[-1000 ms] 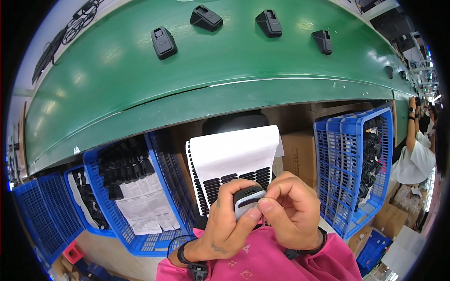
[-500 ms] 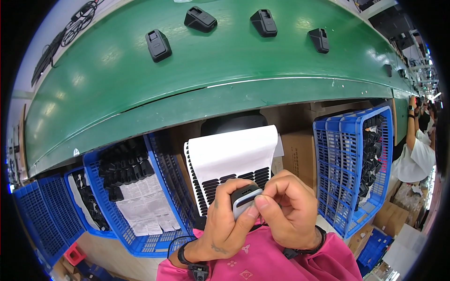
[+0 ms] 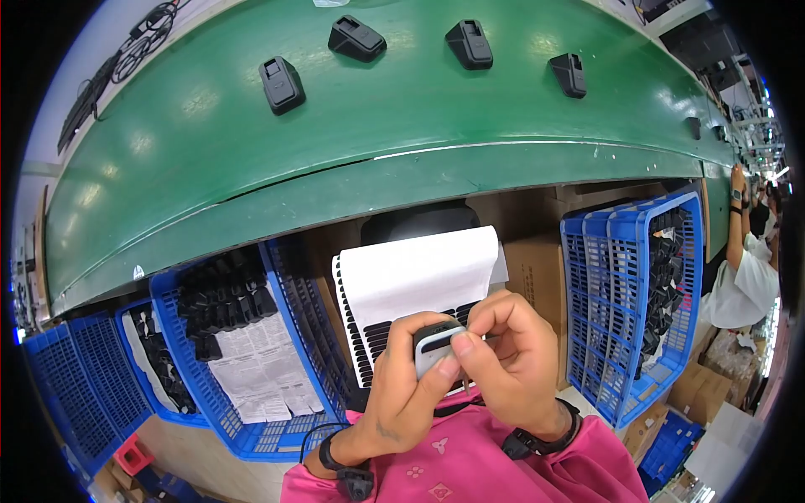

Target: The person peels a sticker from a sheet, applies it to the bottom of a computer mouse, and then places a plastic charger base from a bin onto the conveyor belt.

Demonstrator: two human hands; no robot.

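Centrally, a small grey-and-black gadget (image 3: 429,355) is held up by two bare hands, over the lap and in front of the green table (image 3: 193,155).
The gadget is grasped by the left hand (image 3: 398,390), with the thumb laid along its grey face; its upper right edge is touched by the thumb of the right hand (image 3: 521,369), whose fingers are curled, though whether anything is pinched there cannot be told. Just beyond the hands, a white sheet (image 3: 419,268) with rows of black stickers is seen, its upper part curled over. A blue basket (image 3: 306,323) filled with black parts (image 3: 222,306) and paper is placed to the left, another basket (image 3: 599,310) to the right. On the table, four black stands (image 3: 474,46) are spread apart.
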